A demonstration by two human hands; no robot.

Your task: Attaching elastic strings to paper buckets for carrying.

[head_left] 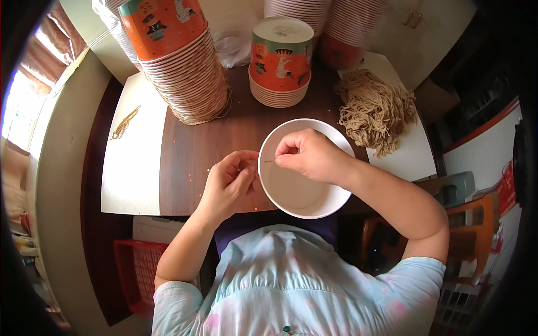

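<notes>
A paper bucket [291, 193], white inside, is tilted with its mouth toward me at the table's front edge. My right hand [319, 157] reaches into its mouth, thumb and fingertips pinched together near the inner left wall. A short tan cord end [268, 162] shows against that wall, just left of those fingertips. Outside the bucket's left side, my left hand [228, 182] is curled, its index finger against the wall and thumb close to it. Whatever lies between the fingers of either hand is too small or hidden to make out.
A tall stack of orange printed buckets [182, 73] with tan cords stands back left. A shorter upside-down stack [280, 61] is at the back middle. A heap of tan cords [378, 109] lies right, loose strands [125, 122] left. Small orange bits dot the table [185, 148].
</notes>
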